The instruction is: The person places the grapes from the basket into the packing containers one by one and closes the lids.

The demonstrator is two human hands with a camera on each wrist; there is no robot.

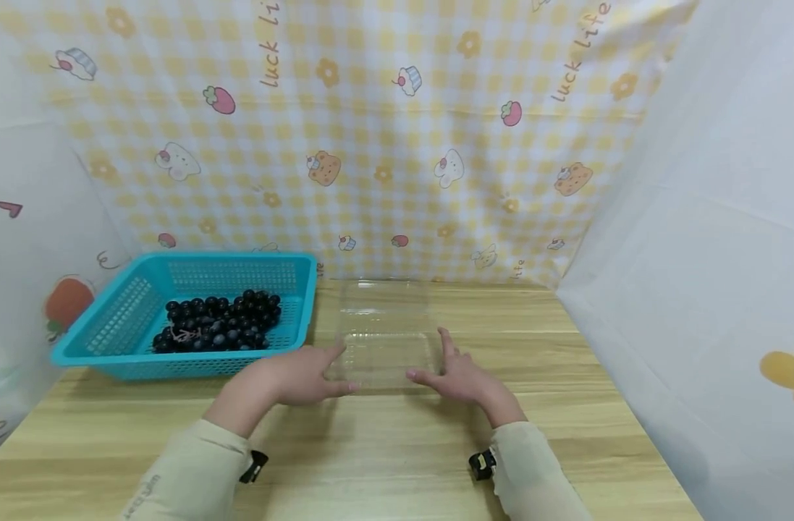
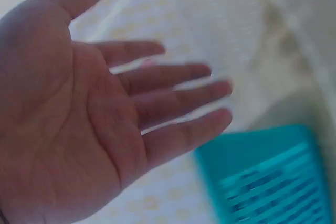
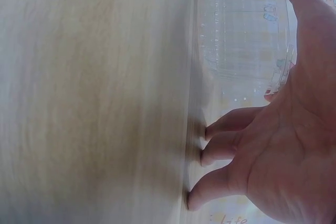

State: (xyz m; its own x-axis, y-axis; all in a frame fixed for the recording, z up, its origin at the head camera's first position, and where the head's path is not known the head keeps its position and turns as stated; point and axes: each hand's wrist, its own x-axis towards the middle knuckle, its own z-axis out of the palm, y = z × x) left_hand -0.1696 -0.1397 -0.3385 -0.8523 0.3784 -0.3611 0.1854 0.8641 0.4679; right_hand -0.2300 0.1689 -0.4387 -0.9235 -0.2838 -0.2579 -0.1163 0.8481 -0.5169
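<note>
A clear plastic clamshell box (image 1: 386, 362) sits on the wooden table, its transparent lid (image 1: 385, 295) raised at the back. My left hand (image 1: 305, 376) is at the box's left side, thumb near the front edge. In the left wrist view its palm and spread fingers (image 2: 181, 103) hold nothing. On the right side is my right hand (image 1: 462, 376), with the thumb near the front right corner. The right wrist view shows several fingertips (image 3: 197, 200) touching the table beside the box. Whether either hand touches the box is hard to tell.
A blue plastic basket (image 1: 182, 358) of dark grapes (image 1: 221, 325) stands on the left, close to my left hand. A checked patterned cloth (image 1: 383, 137) hangs behind the table (image 1: 370, 463), and white sheets flank both sides.
</note>
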